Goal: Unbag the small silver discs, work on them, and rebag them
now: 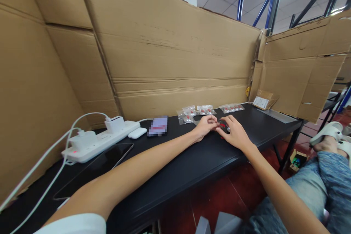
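Observation:
My left hand (206, 127) is over the black table (189, 161), its fingertips pinched together. My right hand (234, 132) meets it from the right, fingers curled and thumb stretched toward the left fingertips. Between them shows a small red part (222, 125), perhaps in clear wrapping; what each hand grips is too small to make out. A small whitish round piece (228, 129) shows by the right fingers. Just behind the hands lie several small clear plastic bags (188, 118) with red and white pieces inside. Another row of such bags (231, 108) lies farther right.
On the left are a white power strip (102, 142) with chargers and cables, a dark tablet (95, 170), a white earbud case (137, 132) and a phone-like object (158, 126). Cardboard walls (175, 51) enclose the table. A labelled packet (264, 100) leans at right. Another person's legs (333, 179) show beyond.

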Motion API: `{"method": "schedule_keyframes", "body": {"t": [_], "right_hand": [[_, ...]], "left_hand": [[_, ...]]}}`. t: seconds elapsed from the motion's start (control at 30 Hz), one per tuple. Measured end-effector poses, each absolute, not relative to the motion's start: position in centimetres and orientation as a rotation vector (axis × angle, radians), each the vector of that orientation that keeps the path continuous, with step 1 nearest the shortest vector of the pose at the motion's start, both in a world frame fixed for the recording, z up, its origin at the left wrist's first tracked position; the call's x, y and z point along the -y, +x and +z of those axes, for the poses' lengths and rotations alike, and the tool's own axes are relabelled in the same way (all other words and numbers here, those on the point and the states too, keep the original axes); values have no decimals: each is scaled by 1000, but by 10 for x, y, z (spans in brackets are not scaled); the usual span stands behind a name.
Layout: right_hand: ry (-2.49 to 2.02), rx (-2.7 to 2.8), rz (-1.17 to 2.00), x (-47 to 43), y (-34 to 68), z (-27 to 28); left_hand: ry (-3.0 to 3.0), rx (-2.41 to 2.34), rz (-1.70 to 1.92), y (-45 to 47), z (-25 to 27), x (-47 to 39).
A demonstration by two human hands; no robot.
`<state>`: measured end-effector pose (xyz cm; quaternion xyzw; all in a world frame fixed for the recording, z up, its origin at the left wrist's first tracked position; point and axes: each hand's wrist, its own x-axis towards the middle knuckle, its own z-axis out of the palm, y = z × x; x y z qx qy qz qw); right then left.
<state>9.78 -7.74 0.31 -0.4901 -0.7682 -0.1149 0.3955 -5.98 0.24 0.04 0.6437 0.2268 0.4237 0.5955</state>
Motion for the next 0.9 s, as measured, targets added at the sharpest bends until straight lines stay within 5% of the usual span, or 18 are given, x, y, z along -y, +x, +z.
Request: {"method": "schedule_keyframes", "body": {"t": [0.33, 0.9], "right_hand": [[-1245, 1932, -115, 70, 103, -3], [-1278, 1857, -272, 78, 100, 3]], "left_hand": [[1565, -448, 892, -62, -1, -5], [1568, -570, 1094, -59, 0, -5]]}}
